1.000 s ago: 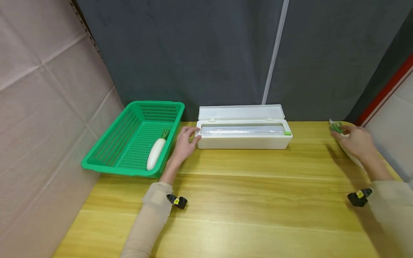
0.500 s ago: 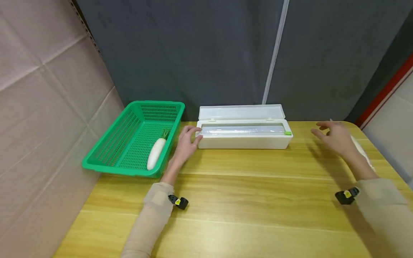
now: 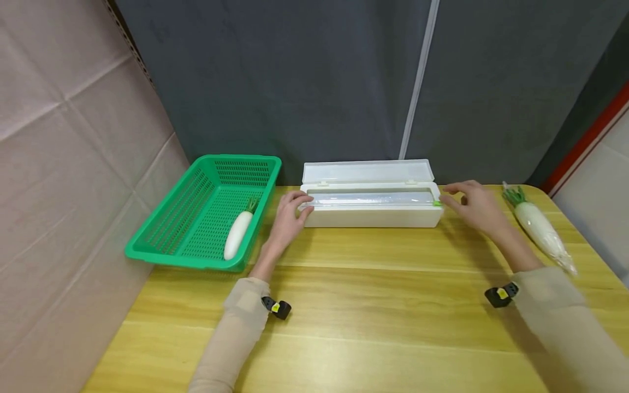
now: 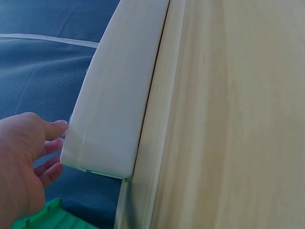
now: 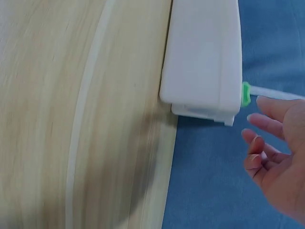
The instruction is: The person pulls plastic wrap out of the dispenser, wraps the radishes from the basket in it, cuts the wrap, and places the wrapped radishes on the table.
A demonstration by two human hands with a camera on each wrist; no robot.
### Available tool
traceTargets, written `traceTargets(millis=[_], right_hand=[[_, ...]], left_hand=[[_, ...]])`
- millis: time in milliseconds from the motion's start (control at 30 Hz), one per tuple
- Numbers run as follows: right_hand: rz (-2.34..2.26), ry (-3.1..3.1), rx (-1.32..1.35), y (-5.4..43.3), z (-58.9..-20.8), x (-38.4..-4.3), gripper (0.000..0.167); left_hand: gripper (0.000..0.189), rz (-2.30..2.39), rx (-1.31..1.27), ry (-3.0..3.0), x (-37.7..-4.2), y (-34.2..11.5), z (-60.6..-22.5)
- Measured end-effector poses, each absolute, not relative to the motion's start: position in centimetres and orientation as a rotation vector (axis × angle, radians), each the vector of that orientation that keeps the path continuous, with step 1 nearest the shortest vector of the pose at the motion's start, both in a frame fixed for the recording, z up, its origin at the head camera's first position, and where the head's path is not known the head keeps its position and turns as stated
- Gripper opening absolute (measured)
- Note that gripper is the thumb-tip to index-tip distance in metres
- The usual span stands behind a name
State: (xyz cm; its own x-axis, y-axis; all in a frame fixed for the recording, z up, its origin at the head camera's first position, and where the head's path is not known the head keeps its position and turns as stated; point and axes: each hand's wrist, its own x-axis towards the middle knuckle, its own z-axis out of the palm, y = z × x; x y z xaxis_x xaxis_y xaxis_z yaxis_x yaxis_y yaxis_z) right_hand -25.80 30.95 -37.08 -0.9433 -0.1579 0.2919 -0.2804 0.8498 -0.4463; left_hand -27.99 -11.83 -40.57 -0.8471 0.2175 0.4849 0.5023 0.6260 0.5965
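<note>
A white cling film box (image 3: 373, 218) with its lid (image 3: 366, 172) raised stands near the back of the table, a shiny roll of film (image 3: 368, 198) inside. My left hand (image 3: 288, 218) is at the box's left end, thumb and forefinger parted at the corner; the left wrist view has these fingertips right at the edge. My right hand (image 3: 479, 210) reaches toward the right end, close to the green slide cutter (image 5: 246, 94), its fingers loosely bent and holding nothing. To its right lies a white radish (image 3: 540, 225) in clear film, green stalks pointing to the back.
A green perforated basket (image 3: 140, 252) stands at the left, with one unwrapped white radish (image 3: 238, 234) inside. Behind the wooden table (image 3: 363, 311) hangs a dark grey curtain (image 3: 295, 82). A pale wall covering (image 3: 59, 191) borders the left side.
My right hand has let go of the wrapped radish's stalks and moved left to the box's right end, leaving the radish in full view. The left hand has shifted slightly right.
</note>
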Motion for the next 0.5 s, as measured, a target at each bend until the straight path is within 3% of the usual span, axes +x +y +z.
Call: traceTargets(millis=[500], right_hand=[[0.680,-2.557,0.633,29.1,-38.8,-26.8,0.018]], left_hand=[[0.023,-0.965,-0.651,-2.506,-28.9,-11.2,-40.6]])
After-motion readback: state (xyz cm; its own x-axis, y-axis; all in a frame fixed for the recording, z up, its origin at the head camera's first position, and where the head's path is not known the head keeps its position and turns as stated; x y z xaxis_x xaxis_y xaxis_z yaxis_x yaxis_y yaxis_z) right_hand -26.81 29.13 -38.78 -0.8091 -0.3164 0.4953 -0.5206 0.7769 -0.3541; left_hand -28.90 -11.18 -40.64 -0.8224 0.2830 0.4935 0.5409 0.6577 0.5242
